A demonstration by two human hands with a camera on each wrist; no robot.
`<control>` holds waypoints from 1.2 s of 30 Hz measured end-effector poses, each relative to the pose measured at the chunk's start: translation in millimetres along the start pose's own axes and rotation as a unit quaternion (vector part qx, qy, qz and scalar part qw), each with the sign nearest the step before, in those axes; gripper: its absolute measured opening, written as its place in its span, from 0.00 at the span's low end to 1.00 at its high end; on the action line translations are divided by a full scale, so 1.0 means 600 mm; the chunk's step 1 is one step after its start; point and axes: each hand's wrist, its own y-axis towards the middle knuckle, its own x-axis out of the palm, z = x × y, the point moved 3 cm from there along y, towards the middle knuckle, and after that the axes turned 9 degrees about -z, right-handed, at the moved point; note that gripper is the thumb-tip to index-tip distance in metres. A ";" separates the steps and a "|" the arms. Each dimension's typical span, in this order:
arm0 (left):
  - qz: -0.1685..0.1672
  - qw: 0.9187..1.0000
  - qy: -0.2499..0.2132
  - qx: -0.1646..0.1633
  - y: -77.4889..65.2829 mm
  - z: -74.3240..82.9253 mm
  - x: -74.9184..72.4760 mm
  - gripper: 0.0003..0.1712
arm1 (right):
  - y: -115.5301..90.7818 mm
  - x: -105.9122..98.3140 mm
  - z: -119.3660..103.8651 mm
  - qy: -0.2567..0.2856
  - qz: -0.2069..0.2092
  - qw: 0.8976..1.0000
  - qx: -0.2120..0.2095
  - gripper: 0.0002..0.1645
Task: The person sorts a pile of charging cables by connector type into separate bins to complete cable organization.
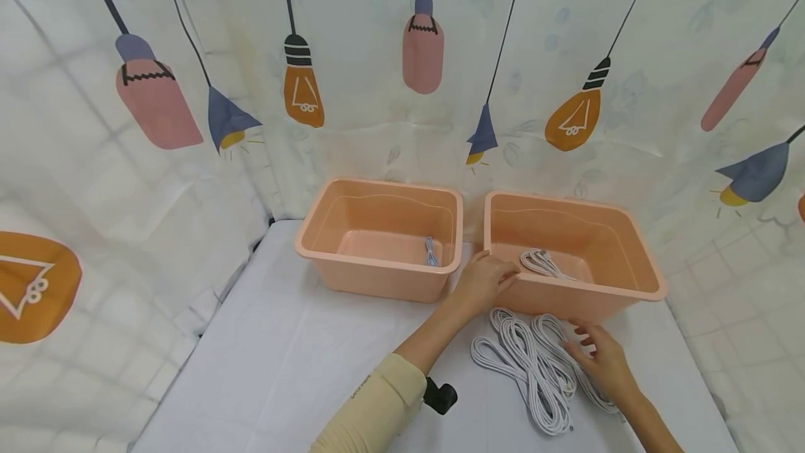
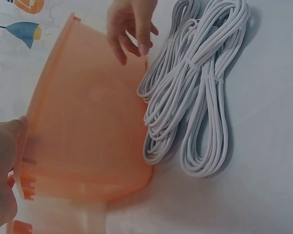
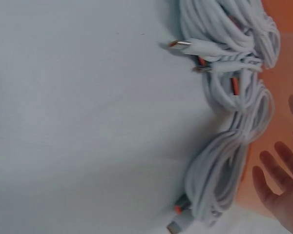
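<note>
Beige sleeve [image 1: 377, 397] cloth wraps the left forearm, its dark print too small to read. Beyond it, on the white surface [image 1: 283, 362], white cable bundles [image 1: 531, 372] lie heaped in long flattened loops, bound midway, with metal-tipped plugs [image 3: 183, 45] visible from the right wrist. Just beside them hovers the right hand [image 1: 600, 358], fingers loosely bent, holding nothing; the left hand [image 1: 483, 282] grips the near rim of the right tub [image 1: 578, 303]. That smooth peach plastic rectangle, round-cornered with a flared lip, contains a white coil [image 1: 542, 262]; the matching left tub [image 1: 377, 282] contains a small greyish tied cable [image 1: 430, 252]. Behind, a pale sheet [image 1: 371, 138] shows printed bulbs and lamps.
</note>
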 end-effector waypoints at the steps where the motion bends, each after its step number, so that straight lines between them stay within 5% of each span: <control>1: 0.000 1.000 -0.001 0.000 0.000 0.000 0.000 0.10 | -0.002 0.004 0.003 -0.001 -0.005 1.000 0.004 0.30; 15: -0.020 1.000 -0.007 -0.007 0.000 0.004 -0.002 0.12 | -0.022 0.029 0.032 0.016 -0.074 0.994 0.076 0.34; 36: -0.029 1.000 -0.003 -0.009 0.003 0.002 -0.004 0.13 | -0.015 0.022 0.036 0.037 -0.119 0.989 0.086 0.32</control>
